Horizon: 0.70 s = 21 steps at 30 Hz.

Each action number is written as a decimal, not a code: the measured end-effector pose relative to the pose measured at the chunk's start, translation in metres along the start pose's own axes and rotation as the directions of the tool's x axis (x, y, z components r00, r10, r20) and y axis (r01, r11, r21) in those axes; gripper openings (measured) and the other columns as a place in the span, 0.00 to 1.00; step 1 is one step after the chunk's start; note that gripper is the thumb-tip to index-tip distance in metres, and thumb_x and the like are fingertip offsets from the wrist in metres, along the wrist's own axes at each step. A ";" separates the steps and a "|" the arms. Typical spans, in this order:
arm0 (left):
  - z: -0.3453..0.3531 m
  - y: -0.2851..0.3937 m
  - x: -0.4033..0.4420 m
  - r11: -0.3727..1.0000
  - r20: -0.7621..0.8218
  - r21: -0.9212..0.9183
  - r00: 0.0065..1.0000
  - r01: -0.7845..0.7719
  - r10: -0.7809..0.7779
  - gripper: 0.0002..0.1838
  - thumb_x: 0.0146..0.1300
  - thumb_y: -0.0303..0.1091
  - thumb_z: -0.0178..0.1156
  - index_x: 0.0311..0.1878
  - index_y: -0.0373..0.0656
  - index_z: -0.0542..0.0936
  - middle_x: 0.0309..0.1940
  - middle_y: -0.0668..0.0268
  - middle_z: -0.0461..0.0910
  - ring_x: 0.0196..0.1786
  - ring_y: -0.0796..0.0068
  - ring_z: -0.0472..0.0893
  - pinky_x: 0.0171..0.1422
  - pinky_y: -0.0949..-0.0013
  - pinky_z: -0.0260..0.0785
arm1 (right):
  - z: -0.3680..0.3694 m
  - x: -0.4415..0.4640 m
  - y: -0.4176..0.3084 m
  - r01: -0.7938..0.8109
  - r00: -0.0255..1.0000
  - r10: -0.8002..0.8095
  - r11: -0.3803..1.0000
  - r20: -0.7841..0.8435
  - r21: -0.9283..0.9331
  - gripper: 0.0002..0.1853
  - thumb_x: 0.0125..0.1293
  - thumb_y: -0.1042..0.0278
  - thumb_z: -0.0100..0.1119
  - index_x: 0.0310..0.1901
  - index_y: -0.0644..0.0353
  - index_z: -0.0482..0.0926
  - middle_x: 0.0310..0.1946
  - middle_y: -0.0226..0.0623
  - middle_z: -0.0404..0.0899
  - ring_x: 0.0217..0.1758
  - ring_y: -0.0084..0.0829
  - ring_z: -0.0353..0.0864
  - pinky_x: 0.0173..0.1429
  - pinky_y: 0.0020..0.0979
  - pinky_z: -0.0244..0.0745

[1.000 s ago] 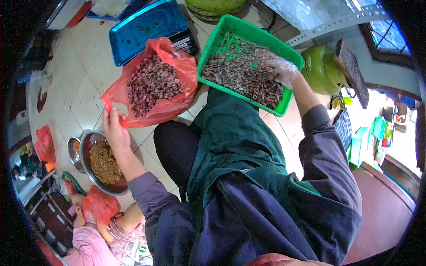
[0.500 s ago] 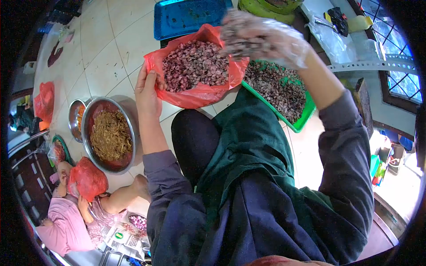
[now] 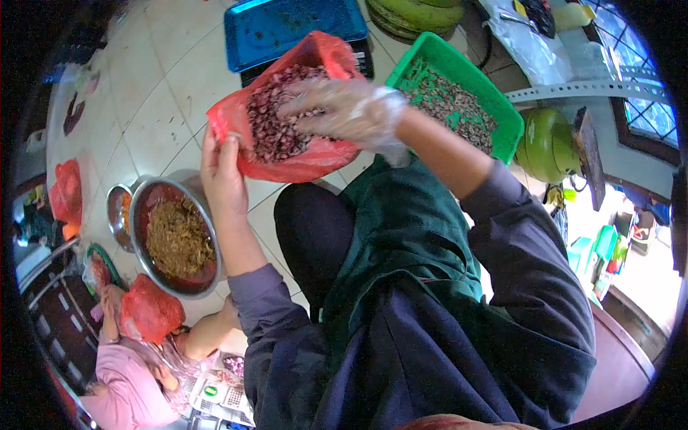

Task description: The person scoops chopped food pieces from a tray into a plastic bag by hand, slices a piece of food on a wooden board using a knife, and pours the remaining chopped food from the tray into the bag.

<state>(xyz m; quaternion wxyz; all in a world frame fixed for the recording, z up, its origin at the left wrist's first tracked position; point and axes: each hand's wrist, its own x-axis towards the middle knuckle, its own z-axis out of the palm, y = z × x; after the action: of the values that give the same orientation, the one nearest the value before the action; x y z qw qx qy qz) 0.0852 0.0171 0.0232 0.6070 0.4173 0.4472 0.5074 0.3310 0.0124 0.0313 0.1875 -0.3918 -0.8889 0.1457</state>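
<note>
My left hand (image 3: pixel 226 168) pinches the left rim of a red plastic bag (image 3: pixel 301 168), which lies open with small purplish-brown ring-like pieces (image 3: pixel 276 122) inside. Over the bag's right part is my right hand (image 3: pixel 337 111), in a clear plastic glove, its fingers spread and slightly blurred above the pieces. Nothing shows in its grasp. To the right, partly behind my right forearm, a green tray (image 3: pixel 510 118) holds more of these pieces (image 3: pixel 459 107).
A blue tray (image 3: pixel 294 29) stands behind the bag. At left are a metal bowl (image 3: pixel 215 269) of brown shreds and a smaller bowl (image 3: pixel 115 215). Green gas cylinders (image 3: pixel 548 143) stand at right and back. Another person in pink (image 3: pixel 132 383) sits lower left with a red bag (image 3: pixel 150 308).
My right hand went from the green tray, lifting a handful of pieces, to over the red bag, where its fingers are now spread. My left hand still holds the rim.
</note>
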 end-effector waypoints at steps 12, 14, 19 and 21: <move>0.002 0.001 -0.011 0.956 -0.093 0.292 0.995 -0.016 0.045 0.24 0.70 0.29 0.51 0.68 0.41 0.63 0.50 0.60 0.74 0.48 0.72 0.75 0.54 0.66 0.69 | 0.083 -0.173 0.191 -0.894 0.448 0.820 0.402 0.356 0.201 0.36 0.58 0.39 0.57 0.64 0.55 0.70 0.65 0.41 0.69 0.64 0.43 0.71 0.68 0.41 0.65; 0.010 0.004 -0.011 0.949 -0.106 0.316 0.994 0.004 0.031 0.24 0.71 0.30 0.50 0.69 0.41 0.62 0.50 0.60 0.74 0.48 0.71 0.75 0.53 0.67 0.69 | 0.074 -0.147 0.171 -0.851 0.441 0.776 0.521 0.450 -0.064 0.40 0.53 0.34 0.58 0.65 0.48 0.69 0.65 0.45 0.67 0.65 0.47 0.70 0.69 0.43 0.62; 0.009 0.000 -0.007 0.949 -0.108 0.315 0.994 0.036 -0.002 0.21 0.71 0.30 0.51 0.66 0.40 0.65 0.47 0.62 0.75 0.46 0.73 0.75 0.52 0.68 0.69 | 0.077 -0.169 0.138 -0.859 0.301 0.669 0.500 0.679 -0.113 0.47 0.47 0.38 0.65 0.69 0.47 0.63 0.69 0.49 0.61 0.65 0.50 0.69 0.66 0.47 0.66; 0.010 -0.001 -0.009 0.949 -0.110 0.314 0.994 0.043 -0.009 0.20 0.71 0.30 0.51 0.64 0.39 0.66 0.45 0.63 0.74 0.44 0.75 0.74 0.52 0.69 0.69 | 0.103 -0.196 0.141 -0.901 0.276 0.645 0.432 0.713 -0.042 0.50 0.44 0.42 0.70 0.70 0.49 0.61 0.68 0.49 0.62 0.64 0.51 0.70 0.64 0.47 0.69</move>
<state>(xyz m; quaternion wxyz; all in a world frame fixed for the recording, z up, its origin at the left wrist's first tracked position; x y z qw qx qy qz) 0.0947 0.0077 0.0258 0.5143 0.4753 0.5597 0.4430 0.4975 -0.0551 -0.1602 -0.1530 -0.6619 -0.5303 0.5072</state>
